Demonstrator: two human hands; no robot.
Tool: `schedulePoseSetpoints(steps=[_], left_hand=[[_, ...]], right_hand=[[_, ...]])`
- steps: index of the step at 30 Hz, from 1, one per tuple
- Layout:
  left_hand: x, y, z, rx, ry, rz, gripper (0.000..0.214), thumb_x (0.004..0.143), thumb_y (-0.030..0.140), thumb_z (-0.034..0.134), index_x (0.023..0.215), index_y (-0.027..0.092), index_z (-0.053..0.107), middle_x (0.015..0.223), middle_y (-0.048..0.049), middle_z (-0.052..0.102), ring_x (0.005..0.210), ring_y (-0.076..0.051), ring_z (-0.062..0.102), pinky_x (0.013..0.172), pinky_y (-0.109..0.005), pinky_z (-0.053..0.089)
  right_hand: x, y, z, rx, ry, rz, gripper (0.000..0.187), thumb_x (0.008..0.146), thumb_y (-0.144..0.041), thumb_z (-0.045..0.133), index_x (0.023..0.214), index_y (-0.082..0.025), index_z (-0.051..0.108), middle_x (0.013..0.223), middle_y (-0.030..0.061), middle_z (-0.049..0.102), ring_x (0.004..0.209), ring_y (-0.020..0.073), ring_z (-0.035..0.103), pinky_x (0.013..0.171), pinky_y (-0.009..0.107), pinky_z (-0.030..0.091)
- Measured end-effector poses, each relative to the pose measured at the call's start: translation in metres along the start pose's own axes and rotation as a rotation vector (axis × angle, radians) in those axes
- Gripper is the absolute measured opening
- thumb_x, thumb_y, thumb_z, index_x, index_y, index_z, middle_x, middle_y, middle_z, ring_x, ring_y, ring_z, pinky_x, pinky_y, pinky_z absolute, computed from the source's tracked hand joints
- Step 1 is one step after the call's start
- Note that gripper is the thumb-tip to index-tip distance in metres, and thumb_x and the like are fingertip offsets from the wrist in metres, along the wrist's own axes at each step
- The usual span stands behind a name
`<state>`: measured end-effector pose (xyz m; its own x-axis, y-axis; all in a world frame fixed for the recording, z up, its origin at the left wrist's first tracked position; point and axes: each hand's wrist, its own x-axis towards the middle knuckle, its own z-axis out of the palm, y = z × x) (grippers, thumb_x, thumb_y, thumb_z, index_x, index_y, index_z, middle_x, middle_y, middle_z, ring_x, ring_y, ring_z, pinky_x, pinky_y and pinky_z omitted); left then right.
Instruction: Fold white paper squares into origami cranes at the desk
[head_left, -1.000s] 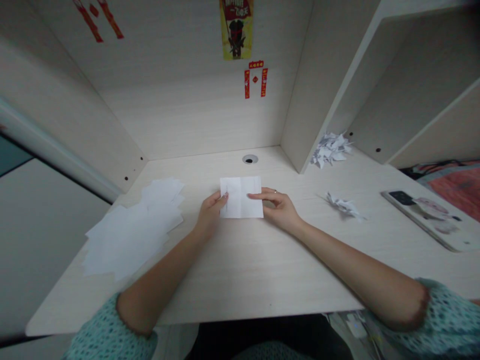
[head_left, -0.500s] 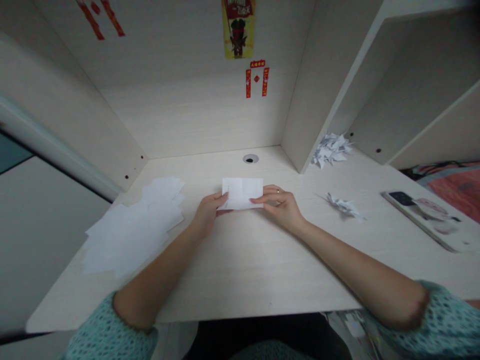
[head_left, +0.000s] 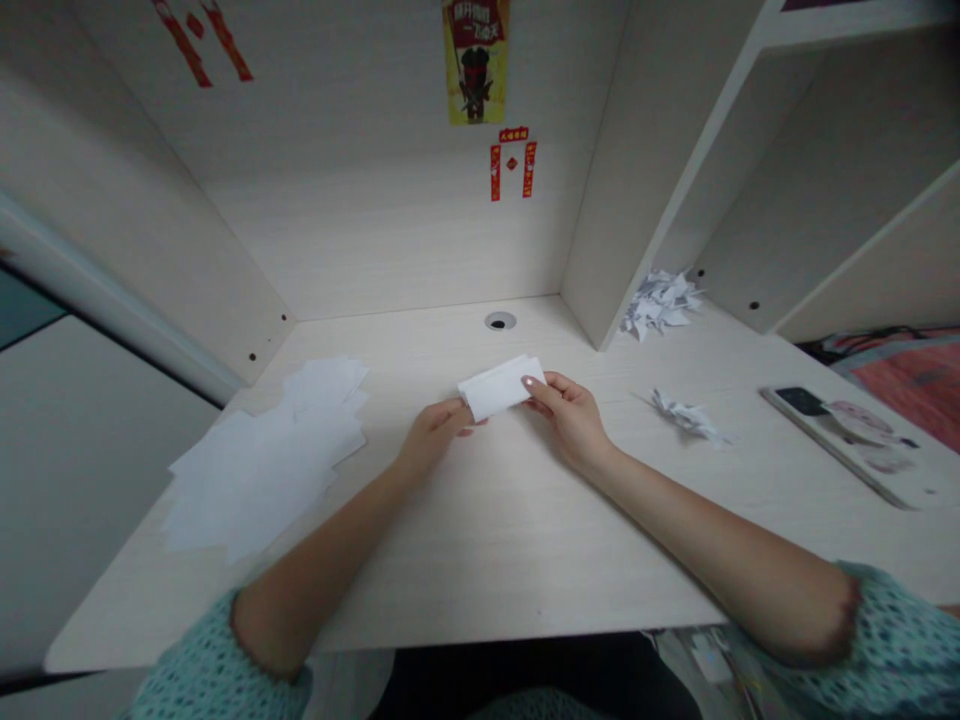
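Note:
A small folded piece of white paper [head_left: 498, 388] is held above the middle of the desk, tilted with its right end higher. My left hand [head_left: 433, 430] pinches its lower left corner, some fingers tucked beneath. My right hand [head_left: 571, 412] grips the right end, thumb on top and the other fingers behind. On the left lies a loose spread of white paper sheets [head_left: 262, 460]. To the right of my right hand sits a small crumpled cluster of paper pieces [head_left: 686, 415].
A heap of folded paper bits [head_left: 661, 304] rests by the upright panel [head_left: 637, 190]. A phone [head_left: 840, 440] in a decorated case lies at the right, near a red cloth [head_left: 915, 385]. A cable hole [head_left: 500, 321] is at the back of the desk [head_left: 450, 570].
The paper has gone from lying level with print showing to a narrower, blank, tilted shape. My right thumb has shifted onto its top face; my left hand has moved slightly right.

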<state>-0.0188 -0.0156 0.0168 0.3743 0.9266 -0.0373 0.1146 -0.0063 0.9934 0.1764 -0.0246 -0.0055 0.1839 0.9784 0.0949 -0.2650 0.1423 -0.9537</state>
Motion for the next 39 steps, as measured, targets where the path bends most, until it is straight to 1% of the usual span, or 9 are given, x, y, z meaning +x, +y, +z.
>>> schedulePoseSetpoints(steps=[3, 5, 8, 11, 16, 20, 25, 32, 39], left_hand=[[-0.003, 0.005, 0.002, 0.003, 0.162, 0.127, 0.041, 0.085, 0.048, 0.046, 0.107, 0.019, 0.064, 0.109, -0.0084, 0.067, 0.1, -0.022, 0.061, 0.086, -0.034, 0.046], [-0.007, 0.011, 0.004, 0.068, 0.231, 0.184, 0.041, 0.085, 0.046, 0.049, 0.115, 0.021, 0.06, 0.113, -0.008, 0.066, 0.106, -0.021, 0.059, 0.092, -0.033, 0.043], [-0.013, 0.018, 0.01, 0.188, 0.217, 0.217, 0.047, 0.076, 0.04, 0.065, 0.118, 0.022, 0.058, 0.109, -0.0077, 0.068, 0.101, -0.021, 0.062, 0.087, -0.031, 0.046], [-0.018, 0.02, 0.017, 0.263, 0.222, 0.187, 0.044, 0.074, 0.039, 0.066, 0.115, 0.024, 0.061, 0.097, -0.0047, 0.071, 0.089, -0.02, 0.066, 0.073, -0.027, 0.051], [-0.019, 0.017, 0.02, 0.27, 0.274, 0.178, 0.032, 0.076, 0.038, 0.064, 0.104, 0.023, 0.068, 0.093, -0.0037, 0.073, 0.078, -0.017, 0.068, 0.066, -0.024, 0.052], [-0.018, 0.014, 0.019, 0.258, 0.289, 0.17, 0.033, 0.077, 0.038, 0.063, 0.105, 0.022, 0.069, 0.102, -0.0048, 0.072, 0.079, -0.018, 0.068, 0.067, -0.025, 0.052], [-0.019, 0.013, 0.021, 0.281, 0.318, 0.162, 0.033, 0.077, 0.038, 0.063, 0.104, 0.021, 0.07, 0.104, -0.0058, 0.071, 0.083, -0.021, 0.068, 0.071, -0.029, 0.053], [-0.017, 0.011, 0.018, 0.31, 0.279, 0.226, 0.028, 0.079, 0.033, 0.062, 0.105, 0.025, 0.068, 0.107, -0.0032, 0.069, 0.095, -0.02, 0.066, 0.085, -0.032, 0.05], [-0.015, 0.009, 0.018, 0.196, 0.273, 0.153, 0.029, 0.076, 0.032, 0.065, 0.103, 0.024, 0.069, 0.107, -0.0035, 0.069, 0.098, -0.021, 0.065, 0.088, -0.032, 0.049]], right_hand=[[-0.004, -0.004, 0.002, -0.04, 0.011, -0.033, 0.029, 0.066, -0.04, 0.074, 0.083, -0.018, 0.064, 0.075, 0.002, 0.07, 0.065, 0.0141, 0.061, 0.063, 0.028, 0.048], [-0.01, -0.007, 0.005, -0.07, -0.025, -0.061, 0.031, 0.065, -0.037, 0.075, 0.086, -0.019, 0.061, 0.069, -0.0001, 0.069, 0.059, 0.013, 0.059, 0.059, 0.026, 0.046], [-0.019, -0.009, 0.011, -0.163, -0.1, -0.113, 0.034, 0.067, -0.035, 0.075, 0.093, -0.02, 0.059, 0.068, -0.0005, 0.069, 0.057, 0.0128, 0.058, 0.057, 0.025, 0.044], [-0.026, -0.009, 0.014, -0.237, -0.135, -0.151, 0.033, 0.07, -0.035, 0.073, 0.095, -0.02, 0.059, 0.067, -0.0002, 0.068, 0.06, 0.0141, 0.06, 0.058, 0.025, 0.044], [-0.028, -0.009, 0.015, -0.312, -0.118, -0.203, 0.03, 0.072, -0.037, 0.071, 0.096, -0.02, 0.066, 0.093, 0.0058, 0.071, 0.072, 0.0164, 0.063, 0.065, 0.027, 0.048], [-0.028, -0.009, 0.014, -0.331, -0.116, -0.19, 0.03, 0.074, -0.036, 0.069, 0.1, -0.021, 0.07, 0.102, 0.0072, 0.071, 0.076, 0.0172, 0.064, 0.068, 0.029, 0.05], [-0.028, -0.008, 0.013, -0.333, -0.086, -0.167, 0.029, 0.074, -0.036, 0.068, 0.099, -0.021, 0.072, 0.098, 0.0073, 0.073, 0.075, 0.0188, 0.065, 0.069, 0.031, 0.051], [-0.028, -0.01, 0.013, -0.35, -0.086, -0.233, 0.024, 0.075, -0.033, 0.068, 0.096, -0.023, 0.073, 0.089, 0.0059, 0.074, 0.072, 0.0186, 0.065, 0.068, 0.032, 0.05], [-0.026, -0.01, 0.013, -0.338, -0.083, -0.191, 0.027, 0.073, -0.037, 0.068, 0.095, -0.021, 0.073, 0.091, 0.0075, 0.073, 0.076, 0.0193, 0.064, 0.07, 0.032, 0.049]])
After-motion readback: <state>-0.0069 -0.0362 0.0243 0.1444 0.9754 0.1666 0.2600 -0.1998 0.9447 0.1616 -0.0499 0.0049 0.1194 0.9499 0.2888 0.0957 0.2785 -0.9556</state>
